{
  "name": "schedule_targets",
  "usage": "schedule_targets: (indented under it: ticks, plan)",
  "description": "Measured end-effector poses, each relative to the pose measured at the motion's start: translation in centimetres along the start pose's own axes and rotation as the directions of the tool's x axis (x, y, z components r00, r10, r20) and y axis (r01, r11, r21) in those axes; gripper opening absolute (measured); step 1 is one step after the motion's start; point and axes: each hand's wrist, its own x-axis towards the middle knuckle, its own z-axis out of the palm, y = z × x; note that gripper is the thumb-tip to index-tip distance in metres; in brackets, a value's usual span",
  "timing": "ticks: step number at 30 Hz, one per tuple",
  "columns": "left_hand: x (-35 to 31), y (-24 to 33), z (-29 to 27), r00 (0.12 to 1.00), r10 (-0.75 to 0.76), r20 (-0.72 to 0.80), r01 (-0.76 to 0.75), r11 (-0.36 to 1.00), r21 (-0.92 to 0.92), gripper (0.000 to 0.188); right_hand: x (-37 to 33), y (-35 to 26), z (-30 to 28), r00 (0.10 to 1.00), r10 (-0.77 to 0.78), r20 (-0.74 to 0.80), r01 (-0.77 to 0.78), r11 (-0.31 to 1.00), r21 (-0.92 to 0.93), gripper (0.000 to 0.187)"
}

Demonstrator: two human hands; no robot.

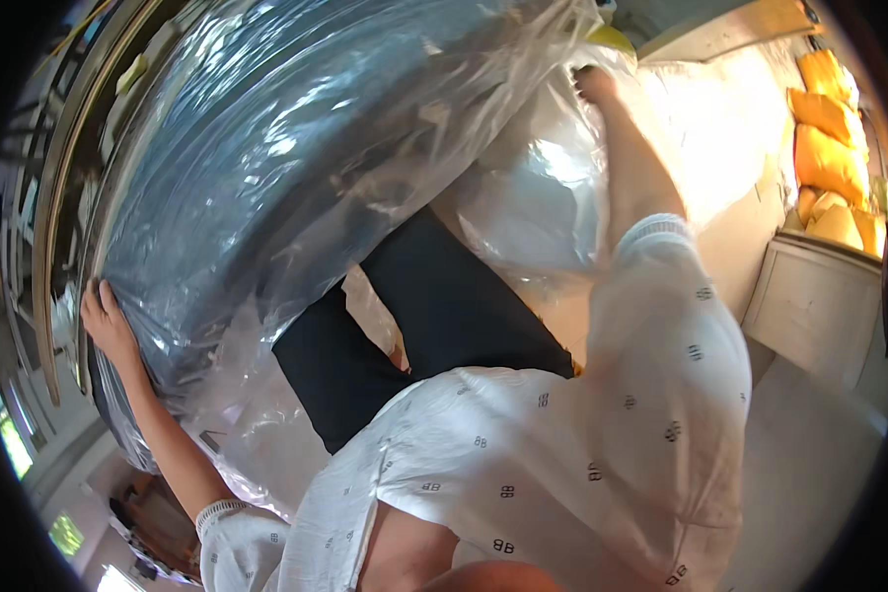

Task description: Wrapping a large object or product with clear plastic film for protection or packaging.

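A large sheet of clear plastic (296,148) spreads in front of me, full of wrinkles and glare, over a bluish surface. My left hand (109,321) is at its left edge, fingers curled over the plastic, with creases running out from them. Stretched far to the right, my right hand (594,87) is closed at the sheet's other end, where the plastic is bunched; its fingertips are partly hidden. Loose clear plastic (538,202) hangs below that hand and also drapes near my legs in black trousers (454,306).
Long metal rails (47,227) curve along the left side. Several yellow-orange packages (831,148) are stacked on a pale cabinet (809,301) at the right. A pale board (725,30) juts in at the top right, beside a yellow rounded thing (612,39).
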Motion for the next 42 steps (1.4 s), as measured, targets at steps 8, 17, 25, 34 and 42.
schedule_targets:
  ticks: [8,17,25,34,42]
  plan:
    - [-0.2,3.0,-2.2,1.000,-0.027,-0.003,0.027,0.997,-0.067,0.035,-8.8,3.7,10.6,0.945,0.285,-0.158,-0.308,0.940,-0.145,0.050]
    - [0.4,1.7,-1.8,0.999,0.030,-0.032,-0.031,0.999,-0.036,0.032,-14.4,10.8,5.9,0.976,0.208,0.070,-0.170,0.515,0.840,0.018]
    - [1.5,9.5,-4.0,0.874,0.238,-0.423,-0.269,0.963,-0.013,0.029,-27.1,6.2,-3.4,0.986,-0.017,-0.167,0.166,-0.054,0.985,0.012]
    - [-6.8,46.4,-5.3,0.786,0.579,-0.215,-0.311,0.071,-0.948,0.032,-41.7,-0.6,-7.7,0.862,-0.507,-0.020,0.150,0.217,0.964,0.005]
    - [-16.7,51.0,-3.0,-0.119,0.940,0.319,0.821,0.274,-0.501,0.046,-44.6,4.3,-8.7,0.793,-0.607,-0.046,0.362,0.408,0.838,0.009]
